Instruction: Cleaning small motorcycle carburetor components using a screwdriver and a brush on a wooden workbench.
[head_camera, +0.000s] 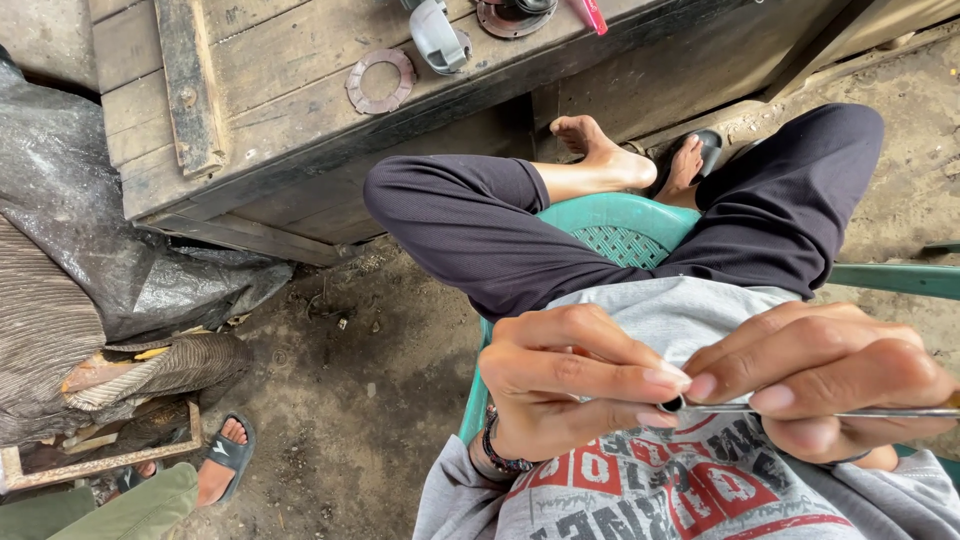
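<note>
Head view: low in the frame, the right hand (820, 375) pinches a thin metal rod (830, 411) that lies flat and runs off right. Left hand (570, 380) fingers pinch a tiny dark ring (672, 404) at its left tip, hands touching.

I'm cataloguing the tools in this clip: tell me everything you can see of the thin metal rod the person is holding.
The thin metal rod is slim, straight and grey, with a dull steel look. It lies nearly level in front of the grey shirt, running off the frame's right edge. The right hand pinches it between thumb and fingers. Its left tip meets a small dark ring-like piece held by the left hand fingertips. Its far end is out of view.
</note>
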